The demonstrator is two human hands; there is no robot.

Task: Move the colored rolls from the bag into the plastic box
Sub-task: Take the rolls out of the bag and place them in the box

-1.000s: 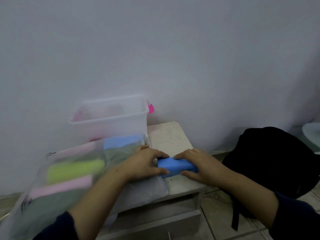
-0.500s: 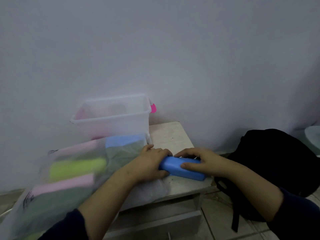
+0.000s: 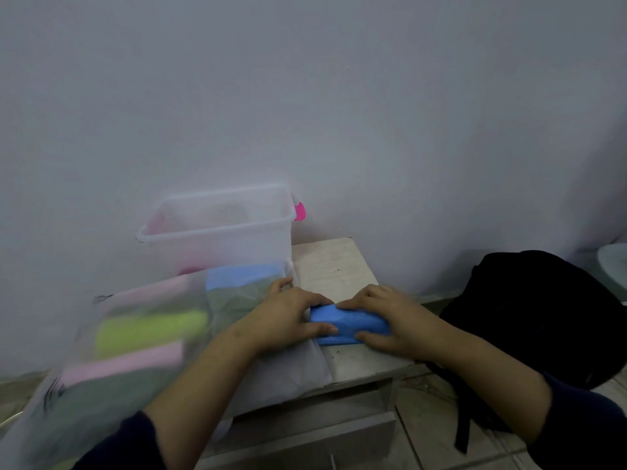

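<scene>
We work on a small pale worktop (image 3: 334, 266) with a scuffed, speckled top, pushed against a plain grey-white wall (image 3: 305, 96); below our hands the front edge of a drawer (image 3: 305, 432) shows, and beyond it a tiled floor (image 3: 427, 425).

Our left hand (image 3: 288, 317) and right hand (image 3: 383, 320) sit close together, each curled round one end of a blue roll (image 3: 349, 325), thumbs underneath on the near side and fingers over the top. The roll lies on the worktop between them, soft-looking and slightly creased, long and rounded.

To the left of our left hand lies the bag (image 3: 135, 351), a translucent, crinkly plastic sack that overhangs the worktop's left and near edges. Through its hazy skin we see a lime-green roll (image 3: 149, 329), a pink roll (image 3: 125, 362) nearer us, another pink one (image 3: 152, 290) farther off and a second blue roll (image 3: 242, 274) by our left fingertips; all are blurred. Part of the bag spreads under our left wrist.

Beyond the left hand stands the plastic box (image 3: 217, 228), clear and rectangular with a thick rim and a bright pink clip (image 3: 299, 212) on its right end. Something pinkish shows through its wall, too faint to name.

To the right of our right hand a black backpack (image 3: 529, 317) slumps on the floor, matte and rounded, touching the right forearm's far side.
</scene>
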